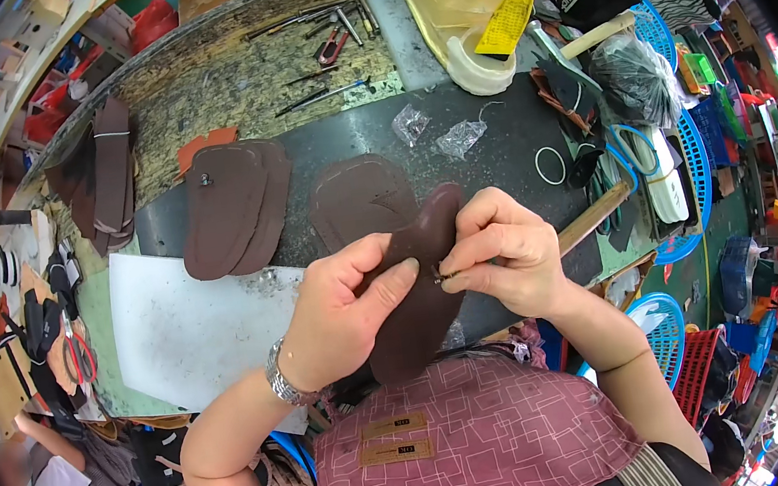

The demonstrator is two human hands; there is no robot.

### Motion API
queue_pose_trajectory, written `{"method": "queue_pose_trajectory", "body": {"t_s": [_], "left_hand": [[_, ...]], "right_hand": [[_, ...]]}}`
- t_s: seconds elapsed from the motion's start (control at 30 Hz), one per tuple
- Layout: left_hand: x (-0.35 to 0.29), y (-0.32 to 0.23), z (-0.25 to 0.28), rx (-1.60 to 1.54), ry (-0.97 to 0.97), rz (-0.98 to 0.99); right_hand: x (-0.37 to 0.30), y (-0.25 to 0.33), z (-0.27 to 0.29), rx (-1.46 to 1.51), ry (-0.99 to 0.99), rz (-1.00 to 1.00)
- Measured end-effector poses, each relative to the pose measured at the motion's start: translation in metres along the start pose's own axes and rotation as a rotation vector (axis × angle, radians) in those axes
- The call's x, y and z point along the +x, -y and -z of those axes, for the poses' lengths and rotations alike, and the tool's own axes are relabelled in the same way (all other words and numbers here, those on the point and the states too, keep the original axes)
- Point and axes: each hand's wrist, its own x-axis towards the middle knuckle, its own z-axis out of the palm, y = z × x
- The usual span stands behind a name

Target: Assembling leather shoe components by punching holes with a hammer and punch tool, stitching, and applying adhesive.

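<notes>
A curved dark brown leather piece (424, 326) is held up in front of my apron, over the bench's near edge. My left hand (330, 318), with a metal watch on its wrist, grips it with the thumb laid across its face. At the leather's right edge, thumb and fingers of my right hand (513, 252) pinch a small metal fitting (439, 276), partly hidden by the fingertips. Beyond lies a similar brown leather piece (359, 193). To its left sits a stack of such pieces (234, 208), with a small metal fitting (204, 179) on the top one.
Two small clear plastic bags (462, 140) rest on the black mat (516, 169). A white board (192, 335) lies at left. Hand tools (343, 25) and a cream-coloured machine (458, 11) stand farther back. At right are a wooden handle (595, 218) and blue baskets (699, 176). Another person (67, 472) is lower left.
</notes>
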Motion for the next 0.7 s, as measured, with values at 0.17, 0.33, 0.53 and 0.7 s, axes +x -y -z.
{"method": "queue_pose_trajectory", "body": {"t_s": [0.17, 0.33, 0.53, 0.7], "left_hand": [[-0.006, -0.003, 0.000, 0.037, 0.019, -0.110], [-0.008, -0.001, -0.004, 0.174, 0.004, -0.211], [-0.010, -0.003, -0.010, 0.399, -0.056, -0.367], [-0.015, -0.003, -0.007, 0.395, -0.014, -0.243]], "right_hand": [[-0.004, 0.005, -0.002, 0.050, -0.047, -0.048], [-0.008, 0.011, -0.002, 0.095, -0.020, -0.201], [-0.009, 0.018, -0.014, -0.061, -0.096, -0.199], [0.000, 0.018, -0.013, 0.353, -0.080, -0.407]]}}
